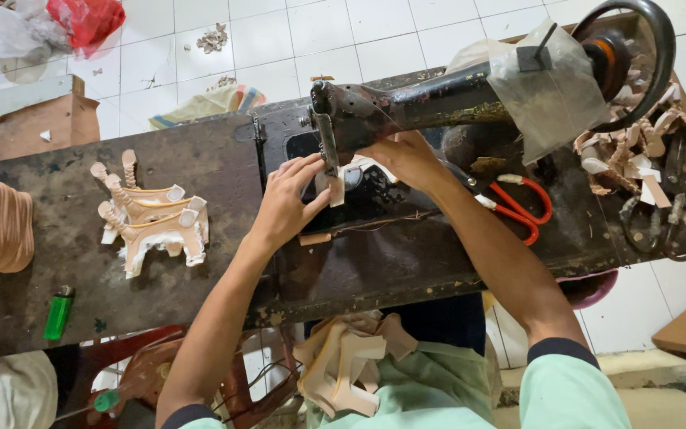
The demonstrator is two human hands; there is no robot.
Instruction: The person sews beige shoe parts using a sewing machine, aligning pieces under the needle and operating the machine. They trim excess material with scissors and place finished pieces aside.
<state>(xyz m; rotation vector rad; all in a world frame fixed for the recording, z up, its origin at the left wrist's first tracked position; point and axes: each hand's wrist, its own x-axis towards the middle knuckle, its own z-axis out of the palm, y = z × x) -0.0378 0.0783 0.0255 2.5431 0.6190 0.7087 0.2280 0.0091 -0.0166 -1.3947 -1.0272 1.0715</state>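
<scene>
From the head view I look straight down on the black sewing machine [438,99], and everything else I place against it. My left hand [287,202] lies flat on the machine bed just left of the needle, fingers spread and pressing down on a pale strap piece [335,187] that sits under the needle area. My right hand [406,159] is on the other side of the needle, tucked beneath the machine's arm, its fingers curled onto the same pale piece; the machine hides the fingertips, so I cannot say for certain how tightly they pinch it. The two hands sit close together with only the needle bar between them. Just right of the machine bed, beside my right forearm, lie red-handled scissors [522,208]. Under the handwheel end of the machine sits a heap of cut pale strips [637,151]. Well to the left of the machine, on the worn dark table [65,262], stands a cluster of finished braided beige straps [152,218], and farther left again, near the table's front edge, lies a green lighter [59,312]. In front of the machine, on my lap, rests a loose bundle of tan pieces [343,361].
</scene>
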